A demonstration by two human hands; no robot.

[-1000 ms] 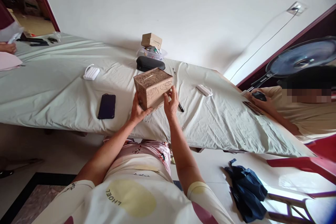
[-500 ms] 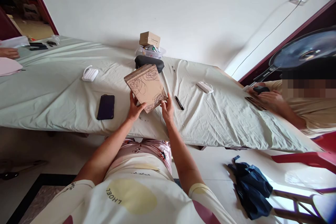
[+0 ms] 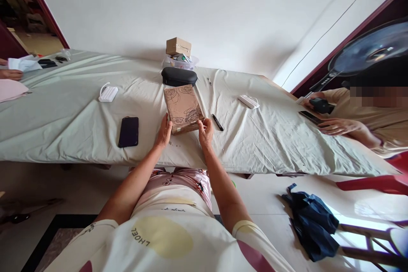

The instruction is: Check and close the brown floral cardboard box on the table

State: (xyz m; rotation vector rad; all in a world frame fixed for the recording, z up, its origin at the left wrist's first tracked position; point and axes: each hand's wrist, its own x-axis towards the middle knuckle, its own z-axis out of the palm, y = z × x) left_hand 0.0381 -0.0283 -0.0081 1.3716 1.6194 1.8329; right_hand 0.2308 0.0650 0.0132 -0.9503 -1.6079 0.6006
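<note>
A brown cardboard box (image 3: 182, 104) with black scribbled loops on its top lies on the cloth-covered table in front of me. My left hand (image 3: 164, 131) grips its near left corner, and my right hand (image 3: 205, 131) has the near right corner, fingers bent against the edge. Just right of my right hand lies a black marker pen (image 3: 218, 122). To the left of my left hand rests a dark smartphone (image 3: 128, 131). Directly behind the box sits a black zip case (image 3: 179, 76).
A clear plastic bin (image 3: 181, 64) of small items, topped by a smaller carton (image 3: 178, 46), stands by the wall. White power banks lie left (image 3: 109, 93) and right (image 3: 249, 101). A co-worker's hands (image 3: 339, 126) are at the right end; another person's hand (image 3: 11, 75) holds paper at far left.
The box has come down from a tilted, raised pose to lie flatter on the table, turned straighter. Both my hands have shifted with it to its near corners.
</note>
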